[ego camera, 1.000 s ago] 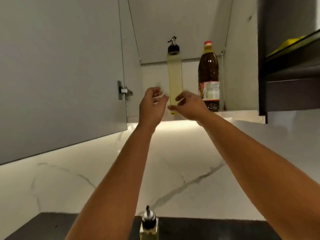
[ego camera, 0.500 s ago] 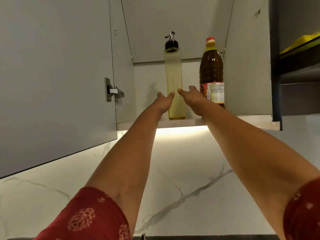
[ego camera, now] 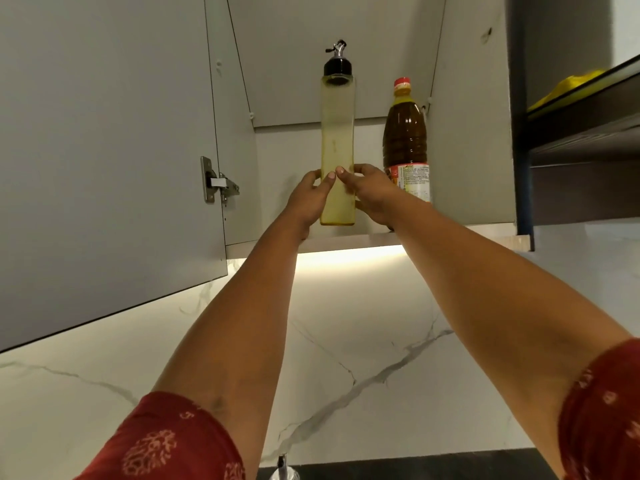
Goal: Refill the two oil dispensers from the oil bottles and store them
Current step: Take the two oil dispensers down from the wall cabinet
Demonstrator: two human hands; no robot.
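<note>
A tall clear oil dispenser point(ego camera: 336, 133) with pale yellow oil and a black pour spout stands upright on the shelf of the open wall cabinet point(ego camera: 346, 243). My left hand point(ego camera: 309, 199) grips its lower part from the left and my right hand point(ego camera: 367, 192) grips it from the right, thumbs meeting across its front. Just to its right stands a dark oil bottle point(ego camera: 405, 140) with a red cap and a label. The spout tip of a second dispenser point(ego camera: 283, 468) shows at the bottom edge, on the counter.
The cabinet door point(ego camera: 104, 150) hangs open on the left with its hinge point(ego camera: 216, 181) showing. A dark open shelf unit point(ego camera: 585, 133) with something yellow on it stands at the right. A lit white marble backsplash point(ego camera: 346, 341) runs below the cabinet.
Both hands have moved from just in front of the dispenser to clasping its lower part. The view has tilted up, so the counter dispenser has nearly dropped out of sight.
</note>
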